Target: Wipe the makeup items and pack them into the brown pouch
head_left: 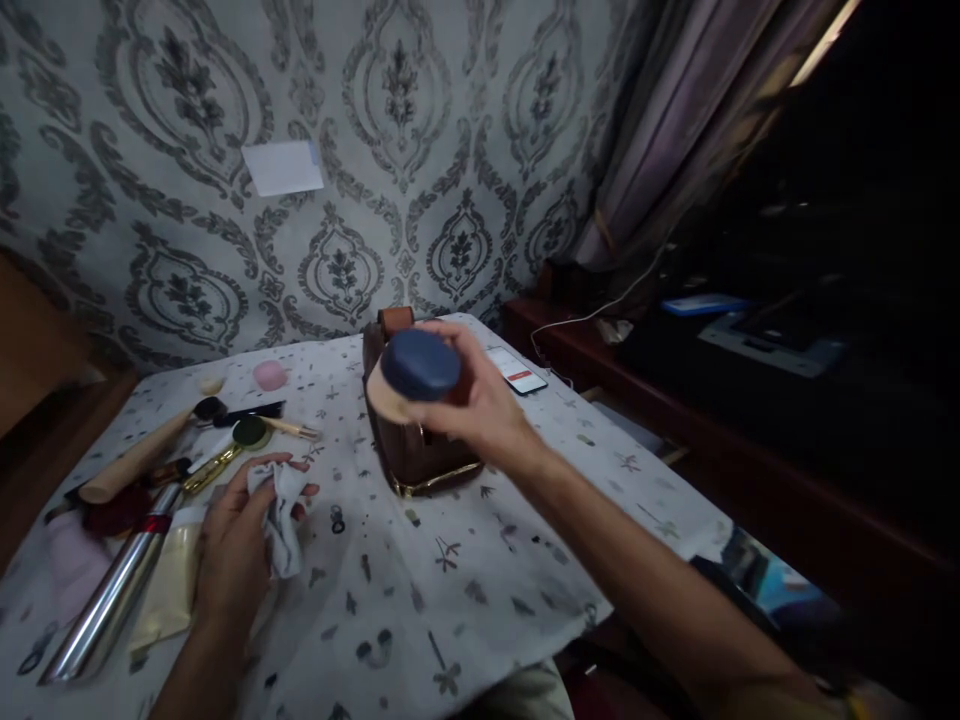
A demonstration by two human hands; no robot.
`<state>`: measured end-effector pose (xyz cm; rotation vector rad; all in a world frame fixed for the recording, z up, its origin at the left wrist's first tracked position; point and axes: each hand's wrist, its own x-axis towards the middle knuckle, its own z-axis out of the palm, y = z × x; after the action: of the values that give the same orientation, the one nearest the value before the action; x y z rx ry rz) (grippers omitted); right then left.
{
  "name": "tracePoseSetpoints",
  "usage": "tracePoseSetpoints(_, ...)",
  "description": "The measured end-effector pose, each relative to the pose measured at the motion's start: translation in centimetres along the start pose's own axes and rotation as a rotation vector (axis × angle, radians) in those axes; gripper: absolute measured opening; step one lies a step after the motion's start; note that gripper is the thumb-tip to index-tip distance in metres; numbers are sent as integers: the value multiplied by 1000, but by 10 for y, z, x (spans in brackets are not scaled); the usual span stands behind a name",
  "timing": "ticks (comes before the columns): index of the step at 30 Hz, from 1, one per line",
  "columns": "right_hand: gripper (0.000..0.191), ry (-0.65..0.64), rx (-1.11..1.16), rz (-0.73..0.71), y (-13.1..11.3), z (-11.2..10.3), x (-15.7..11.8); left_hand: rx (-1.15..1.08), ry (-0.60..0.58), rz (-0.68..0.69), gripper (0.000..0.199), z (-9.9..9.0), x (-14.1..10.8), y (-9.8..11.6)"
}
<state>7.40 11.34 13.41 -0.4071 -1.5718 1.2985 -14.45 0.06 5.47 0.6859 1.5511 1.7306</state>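
Note:
My right hand [487,400] is closed on a round, thick item [421,364] with a dark blue top and a beige underside. It is held in the air in front of a brown bag [405,455] with a gold zip, hiding part of it. My left hand [236,530] is closed on a crumpled white cloth [283,515], low over the table on the left. Beside that hand lie a cream tube [169,580], a shiny silver tube [112,590] and a gold item with a round dark lid [251,432].
Makeup brushes [139,460], a pink sponge [270,375] and a small cream-coloured piece [211,384] lie on the patterned white tablecloth [450,590]. A phone [517,370] with a lit screen rests behind my right wrist. A white cable [600,305] crosses the dark wooden ledge [637,370].

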Motion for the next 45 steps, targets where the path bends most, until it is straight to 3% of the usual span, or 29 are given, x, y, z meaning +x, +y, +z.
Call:
tracePoseSetpoints(3, 65, 16, -288, -46, -5, -44, 27, 98, -79, 8, 42, 0, -4, -2)
tracePoseSetpoints(6, 63, 4, -563, -49, 8, -79, 47, 193, -150, 52, 45, -1, -4, -3)
tracePoseSetpoints(10, 61, -53, -844, 24, 25, -102, 62, 373, -193, 154, 44, -2, -2, -4)
tracePoseSetpoints(17, 62, -302, -1236, 71, 34, -95, 91, 577, -289, 288, 42, -15, 13, -23)
tracePoseSetpoints(23, 65, -522, -1518, 142, 41, -90, 113, 694, -337, 415, 35, -14, 12, -22)
tracePoseSetpoints(33, 69, -766, -1819, 107, 54, -76, 117, 747, -402, 381, 36, -13, 9, -34)
tracePoseSetpoints(38, 58, -785, -1962, 129, 64, -71, 115, 759, -436, 395, 36, -10, 6, -33)
tracePoseSetpoints(41, 43, -790, -1971, 116, 68, -73, 115, 747, -447, 396, 36, -6, 1, -30)
tracePoseSetpoints(45, 36, -804, -1965, 107, 65, -75, 116, 741, -470, 416, 36, -6, 1, -30)
